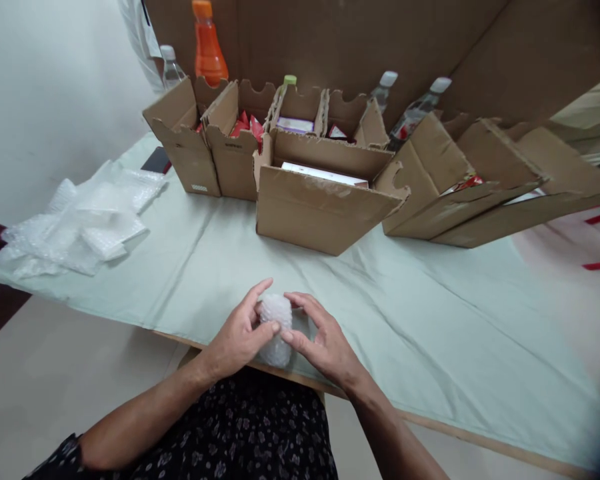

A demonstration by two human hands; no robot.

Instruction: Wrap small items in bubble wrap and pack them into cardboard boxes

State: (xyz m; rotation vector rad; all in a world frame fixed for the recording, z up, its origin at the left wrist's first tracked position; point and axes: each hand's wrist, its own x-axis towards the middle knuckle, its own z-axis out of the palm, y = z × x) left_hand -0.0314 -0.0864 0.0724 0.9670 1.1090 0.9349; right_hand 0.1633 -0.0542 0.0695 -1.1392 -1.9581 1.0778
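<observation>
A small bundle of bubble wrap (276, 312) is at the table's front edge, between my two hands. My left hand (243, 331) holds it from the left, with the thumb across its front. From the right, my right hand (323, 337) grips the same bundle, its thumb on the front and its fingers at the top and right side. What lies inside the wrap cannot be made out. Beyond my hands, a wide cardboard box (320, 210) holds a flat white item (325, 175).
Loose bubble wrap sheets (87, 220) lie on the left of the green cloth (380, 300). Several cardboard boxes line the back, some with red packets. Behind them stand an orange bottle (210, 53) and clear bottles. A dark flat item (156, 161) lies near the left boxes.
</observation>
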